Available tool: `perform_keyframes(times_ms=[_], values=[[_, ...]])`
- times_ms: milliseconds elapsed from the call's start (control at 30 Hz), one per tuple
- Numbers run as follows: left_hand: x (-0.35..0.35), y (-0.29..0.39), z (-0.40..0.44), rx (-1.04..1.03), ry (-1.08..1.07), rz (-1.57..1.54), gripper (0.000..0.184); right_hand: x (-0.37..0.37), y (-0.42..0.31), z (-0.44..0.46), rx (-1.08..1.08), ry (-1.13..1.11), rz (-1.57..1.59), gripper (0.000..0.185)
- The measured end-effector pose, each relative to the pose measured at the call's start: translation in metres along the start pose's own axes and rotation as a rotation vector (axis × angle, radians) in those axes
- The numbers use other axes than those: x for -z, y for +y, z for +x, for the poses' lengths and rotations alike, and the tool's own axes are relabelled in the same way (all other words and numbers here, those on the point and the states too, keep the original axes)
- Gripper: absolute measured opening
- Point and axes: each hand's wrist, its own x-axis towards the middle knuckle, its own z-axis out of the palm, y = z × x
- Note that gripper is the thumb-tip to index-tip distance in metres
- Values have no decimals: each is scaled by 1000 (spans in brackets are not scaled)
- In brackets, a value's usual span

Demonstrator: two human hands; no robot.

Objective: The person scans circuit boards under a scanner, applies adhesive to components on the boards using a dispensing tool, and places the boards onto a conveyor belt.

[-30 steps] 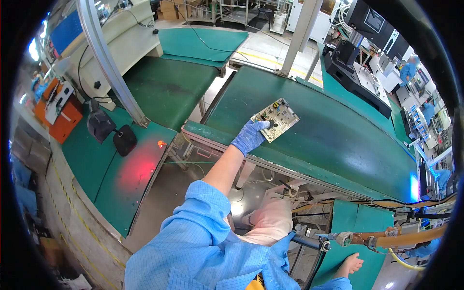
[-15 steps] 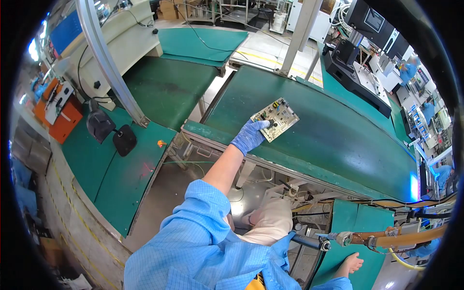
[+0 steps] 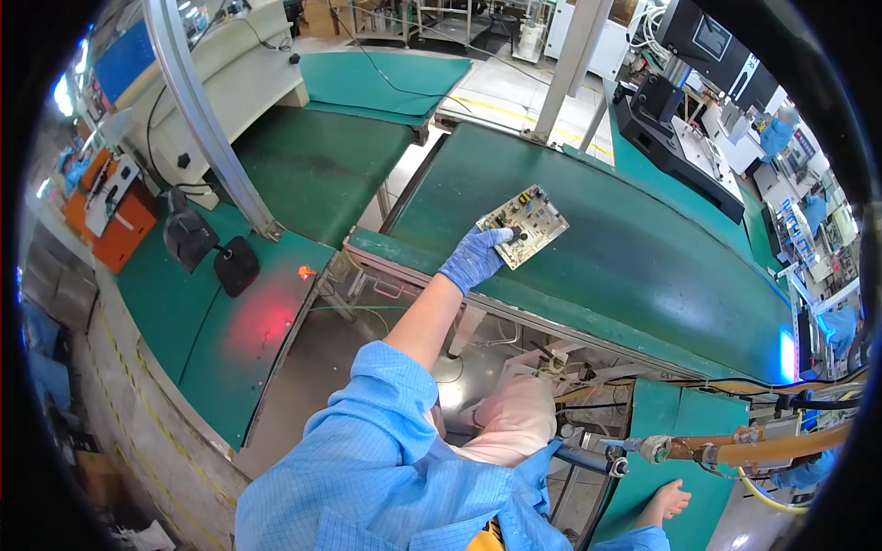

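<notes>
My left hand [image 3: 476,259], in a blue glove, grips a circuit board [image 3: 528,226] by its near left edge, with the thumb on top beside a dark round component. Small parts cover the board's upper face, and it is held tilted over the green conveyor belt [image 3: 634,266]. Bare and low at the right, my right hand [image 3: 671,499] rests at a green mat [image 3: 684,427] with its fingers loosely bent and slightly apart. Nothing shows in it.
A black scanner on a stand [image 3: 193,237] stands on the green table [image 3: 184,312] at the left. Metal posts [image 3: 571,73] rise by the belt. A hose-like brown arm [image 3: 763,452] reaches in at the lower right. People in blue [image 3: 776,138] are farther off.
A red glow has appeared on the left table below the scanner, and the small orange object there looks brighter. Both hands and the circuit board stay where they were.
</notes>
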Motion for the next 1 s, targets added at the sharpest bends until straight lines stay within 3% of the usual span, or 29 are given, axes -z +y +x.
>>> perform_keyframes(times_ms=[1000], values=[[3, -1, 2, 0, 14, 5, 42, -4, 2, 2, 4, 3, 10, 54]])
